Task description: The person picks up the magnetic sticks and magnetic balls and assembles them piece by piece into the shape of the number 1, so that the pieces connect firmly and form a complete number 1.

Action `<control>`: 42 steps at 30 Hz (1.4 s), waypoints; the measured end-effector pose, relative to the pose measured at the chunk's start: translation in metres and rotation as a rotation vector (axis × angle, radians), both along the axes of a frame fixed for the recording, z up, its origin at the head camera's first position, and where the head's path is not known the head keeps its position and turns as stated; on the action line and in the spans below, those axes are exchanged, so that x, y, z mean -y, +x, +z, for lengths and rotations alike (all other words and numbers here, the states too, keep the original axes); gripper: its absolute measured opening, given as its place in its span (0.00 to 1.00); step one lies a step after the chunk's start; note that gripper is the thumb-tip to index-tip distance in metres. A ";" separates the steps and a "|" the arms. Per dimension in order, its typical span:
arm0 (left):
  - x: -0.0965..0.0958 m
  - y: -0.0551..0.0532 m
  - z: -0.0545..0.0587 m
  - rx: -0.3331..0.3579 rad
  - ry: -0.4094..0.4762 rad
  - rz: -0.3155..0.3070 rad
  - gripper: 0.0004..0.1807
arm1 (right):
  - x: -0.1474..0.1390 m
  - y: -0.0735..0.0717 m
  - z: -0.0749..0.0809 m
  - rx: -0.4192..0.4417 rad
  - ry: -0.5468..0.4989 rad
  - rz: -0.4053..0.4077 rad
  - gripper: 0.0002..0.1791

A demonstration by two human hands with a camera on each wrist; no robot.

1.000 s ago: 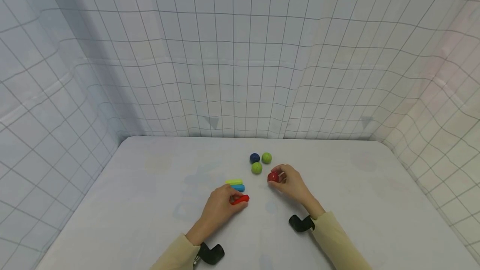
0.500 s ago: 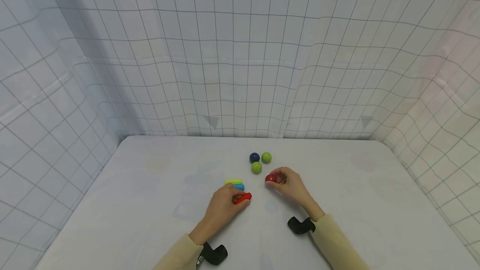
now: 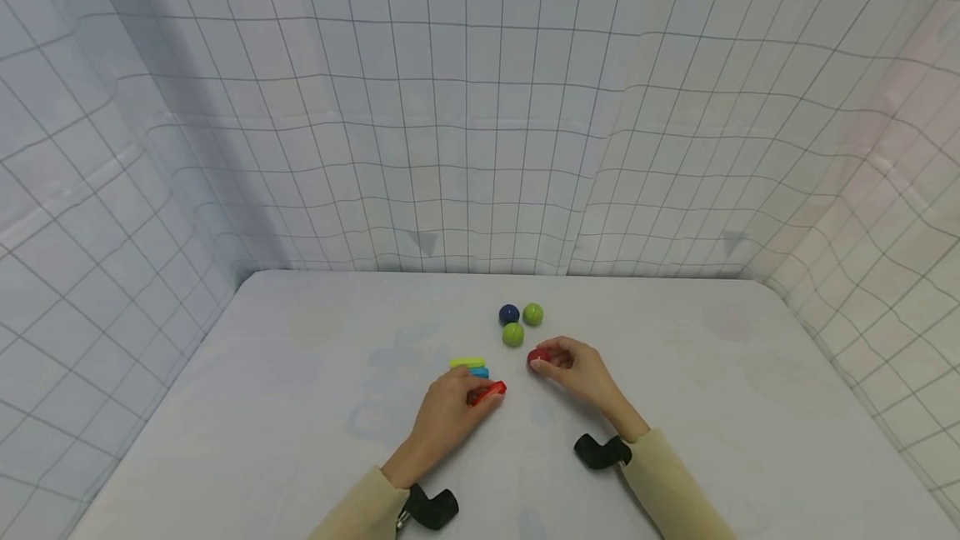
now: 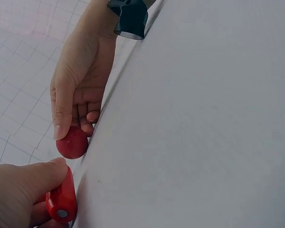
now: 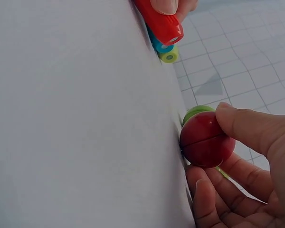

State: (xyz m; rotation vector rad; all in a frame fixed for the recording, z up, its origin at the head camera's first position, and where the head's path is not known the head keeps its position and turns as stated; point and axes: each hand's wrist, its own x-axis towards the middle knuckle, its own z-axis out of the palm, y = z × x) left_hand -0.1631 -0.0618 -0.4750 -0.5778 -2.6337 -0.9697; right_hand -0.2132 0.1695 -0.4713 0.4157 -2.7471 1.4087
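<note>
My left hand (image 3: 446, 411) pinches a red toy rod (image 3: 491, 392) between thumb and fingers. A round grey disc shows in the rod's end in the left wrist view. To its right, my right hand (image 3: 583, 369) pinches a glossy red ball (image 5: 206, 140) with a seam round its middle. Rod and ball are a short way apart in the head view, the rod's far end pointing toward the ball. Just beyond the left fingers lie a blue rod (image 3: 480, 372), partly hidden by the hand, and a yellow-green rod (image 3: 467, 362).
Beyond the right hand a navy ball (image 3: 509, 314) and two green balls, one nearer (image 3: 513, 334) and one farther (image 3: 533, 314), sit grouped on the white table (image 3: 300, 357). White gridded curtains (image 3: 480, 148) close off the back and both sides.
The left hand has shifted slightly right and away with the red rod. The right hand has moved a little left with the red ball, narrowing the gap between them.
</note>
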 end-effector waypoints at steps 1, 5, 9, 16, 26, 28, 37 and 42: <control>0.000 0.000 0.000 -0.002 0.002 -0.001 0.12 | 0.000 0.000 0.000 0.001 -0.006 0.003 0.15; 0.000 0.001 0.000 -0.005 0.011 0.004 0.13 | -0.001 0.000 0.000 0.011 -0.027 0.023 0.15; 0.000 0.001 -0.001 -0.005 0.014 0.004 0.13 | -0.001 0.000 -0.001 0.019 -0.039 0.042 0.16; -0.002 0.002 -0.001 0.024 0.014 0.003 0.14 | -0.002 0.003 -0.001 0.043 -0.070 0.047 0.17; -0.003 0.004 -0.001 0.023 0.019 -0.001 0.14 | -0.003 0.005 0.000 0.069 -0.099 0.080 0.17; -0.003 0.004 -0.001 0.021 0.018 0.000 0.14 | -0.003 0.005 0.000 0.068 -0.097 0.087 0.17; -0.006 0.004 -0.003 0.010 0.029 -0.003 0.15 | -0.002 0.006 0.000 0.084 -0.099 0.105 0.15; -0.007 0.004 -0.003 0.012 0.029 0.000 0.15 | -0.001 0.006 0.000 0.078 -0.067 0.120 0.15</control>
